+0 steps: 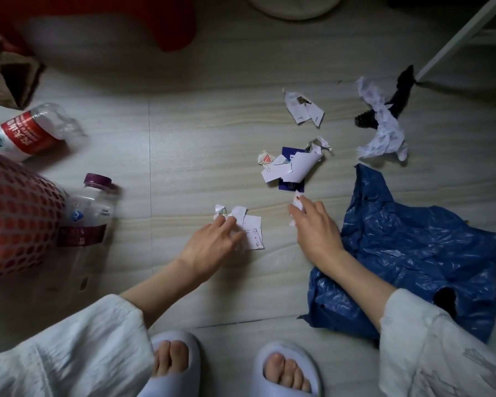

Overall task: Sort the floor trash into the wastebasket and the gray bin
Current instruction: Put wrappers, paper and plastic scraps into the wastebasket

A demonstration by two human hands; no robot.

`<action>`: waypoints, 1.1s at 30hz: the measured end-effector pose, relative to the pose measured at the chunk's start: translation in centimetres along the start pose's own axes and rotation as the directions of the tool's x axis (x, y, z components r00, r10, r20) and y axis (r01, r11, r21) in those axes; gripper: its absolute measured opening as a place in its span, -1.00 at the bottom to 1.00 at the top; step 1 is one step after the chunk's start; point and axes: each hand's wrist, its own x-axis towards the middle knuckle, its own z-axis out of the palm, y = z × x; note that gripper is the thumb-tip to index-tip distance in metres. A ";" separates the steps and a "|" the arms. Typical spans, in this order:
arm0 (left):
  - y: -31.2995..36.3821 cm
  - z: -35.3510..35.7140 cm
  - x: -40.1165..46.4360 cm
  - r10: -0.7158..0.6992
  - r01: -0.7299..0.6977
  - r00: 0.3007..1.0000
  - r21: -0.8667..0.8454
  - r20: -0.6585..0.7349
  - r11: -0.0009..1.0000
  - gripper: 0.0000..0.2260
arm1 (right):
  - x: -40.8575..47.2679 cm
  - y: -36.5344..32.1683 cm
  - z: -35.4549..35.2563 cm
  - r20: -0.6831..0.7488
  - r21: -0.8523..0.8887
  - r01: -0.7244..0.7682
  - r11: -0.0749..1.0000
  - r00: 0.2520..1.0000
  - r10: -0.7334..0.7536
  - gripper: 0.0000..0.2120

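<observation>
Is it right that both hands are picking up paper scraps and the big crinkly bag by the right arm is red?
Not quite. The head view shows the left hand and right hand on paper scraps, but the crinkly bag is blue, not red.

Floor (184, 133) looked like pale wood-grain laminate w/ a soft sheen. Blue bag (430, 253) was crinkled glossy plastic. Scraps (249, 227) were torn matt paper. Bottles (89, 213) were clear shiny plastic; red basket (15, 219) was perforated plastic.
</observation>
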 end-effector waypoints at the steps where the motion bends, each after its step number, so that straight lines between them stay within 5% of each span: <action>1: 0.1 -0.1 0.2 0.008 -0.008 1.000 0.017 -0.008 1.000 -0.64 | -0.1 0.1 0.1 -0.025 -0.010 0.023 1.000 0.999 -0.024 -0.68; 6: -0.6 -0.8 0.9 0.049 -0.050 0.999 0.024 0.009 0.998 -0.46 | -0.6 0.5 0.4 -0.105 0.026 0.094 0.995 0.990 -0.091 -0.68; 10: -1.0 -1.1 1.3 0.018 -0.007 0.998 -0.155 0.068 0.988 -0.31 | -1.9 -0.1 0.6 -0.121 0.221 0.066 0.973 0.992 -0.039 -0.65; 13: -0.2 -1.0 1.6 -0.082 0.094 0.995 -0.206 0.065 0.974 -0.39 | -2.8 -0.9 0.6 -0.080 0.332 -0.021 0.943 0.995 0.050 -0.65; 20: 1.6 -0.9 3.1 -0.312 0.336 0.935 -0.140 0.166 0.931 -0.43 | -3.8 -1.2 0.7 -0.027 0.300 -0.037 0.953 0.999 0.048 -0.59; 25: 1.7 0.0 2.1 -0.291 0.327 0.944 -0.316 0.158 0.891 -0.69 | -3.7 -0.9 0.0 0.013 0.287 -0.073 0.955 0.997 0.073 -0.60; 29: 1.3 0.2 1.0 -0.351 0.335 0.933 -0.554 0.080 0.762 -0.82 | -3.6 -1.3 -0.5 0.011 0.331 -0.100 0.938 0.995 0.103 -0.62; 33: -0.3 -1.8 0.4 -0.559 0.447 0.822 -0.734 0.111 0.511 -0.87 | -3.3 -2.1 -1.6 0.036 0.384 -0.126 0.915 0.992 0.122 -0.62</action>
